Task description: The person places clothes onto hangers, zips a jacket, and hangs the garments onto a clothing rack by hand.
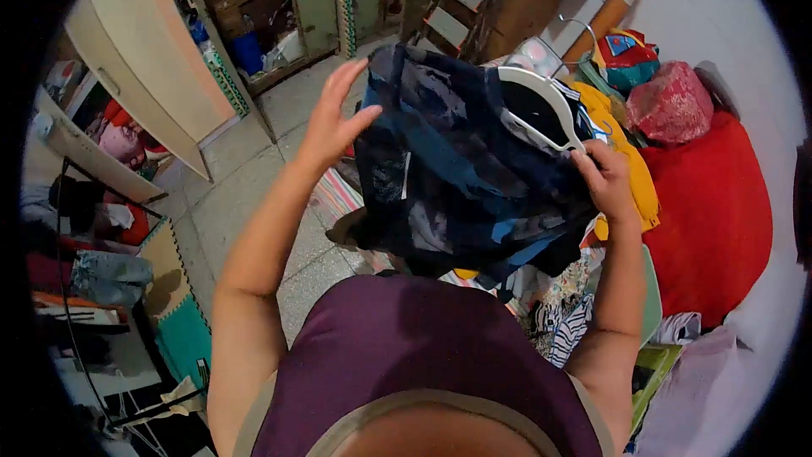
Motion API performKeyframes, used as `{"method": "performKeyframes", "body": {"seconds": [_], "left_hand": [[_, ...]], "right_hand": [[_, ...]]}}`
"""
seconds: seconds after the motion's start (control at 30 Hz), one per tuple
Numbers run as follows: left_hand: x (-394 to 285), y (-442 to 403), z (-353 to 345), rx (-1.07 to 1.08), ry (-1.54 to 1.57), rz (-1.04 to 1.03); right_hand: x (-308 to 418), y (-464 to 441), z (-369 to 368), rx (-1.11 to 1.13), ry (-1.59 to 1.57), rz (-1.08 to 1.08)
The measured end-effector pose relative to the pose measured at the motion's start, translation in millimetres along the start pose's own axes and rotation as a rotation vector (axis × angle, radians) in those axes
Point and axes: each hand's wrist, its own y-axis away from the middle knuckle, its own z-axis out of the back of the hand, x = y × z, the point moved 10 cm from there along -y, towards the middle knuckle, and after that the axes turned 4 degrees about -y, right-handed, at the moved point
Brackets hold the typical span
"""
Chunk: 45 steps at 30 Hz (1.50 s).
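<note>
A dark blue patterned garment (457, 161) hangs spread out in front of my chest, with a white hanger (541, 100) inside its neck opening. The hanger's metal hook points up toward the wall. My right hand (607, 178) grips the garment and the hanger's lower right end between thumb and fingers. At the garment's upper left edge is my left hand (338, 118), fingers spread and thumb apart, with nothing held in it. Whether its fingertips touch the cloth I cannot tell.
Yellow clothing (630, 169), a red cloth heap (710, 220) and a pink bundle (671, 101) lie at the right. A step ladder (452, 25) and cardboard boxes (520, 17) stand ahead. Open cabinets and doors (152, 42) are at the left, above a tiled floor (241, 195).
</note>
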Motion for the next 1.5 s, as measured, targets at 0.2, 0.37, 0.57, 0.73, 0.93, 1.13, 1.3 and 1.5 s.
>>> {"method": "performKeyframes", "body": {"seconds": [0.2,0.37,0.57,0.73,0.93,1.13,1.3,1.5], "left_hand": [[10.8,-36.5,40.8,-0.002,0.237,0.087],[20.2,-47.2,76.2,-0.065,0.363,0.094],[33.4,-38.7,84.4,0.032,0.431,0.183],[35.2,-32.4,100.4,0.024,0.367,0.18],[-16.5,-34.9,102.3,0.06,-0.222,0.048],[-2.4,-31.9,100.7,0.101,-0.235,0.009],[-1.0,-20.4,144.4,-0.137,-0.326,-0.149],[-46.0,1.3,140.6,-0.188,-0.69,-0.353]], "right_hand": [[43.0,-41.1,0.3,0.046,0.041,0.047],[49.8,-72.4,-13.6,0.139,0.027,0.067],[53.2,-109.5,-27.1,0.2,0.019,0.152],[60.6,-125.0,-39.1,0.24,0.023,0.082],[104.0,-140.6,-60.8,0.331,0.002,0.222],[115.3,-151.0,-56.1,0.299,-0.046,0.313],[44.6,-150.8,-35.1,0.236,-0.15,0.005],[34.2,-151.2,-14.6,-0.083,-0.119,0.066]]}}
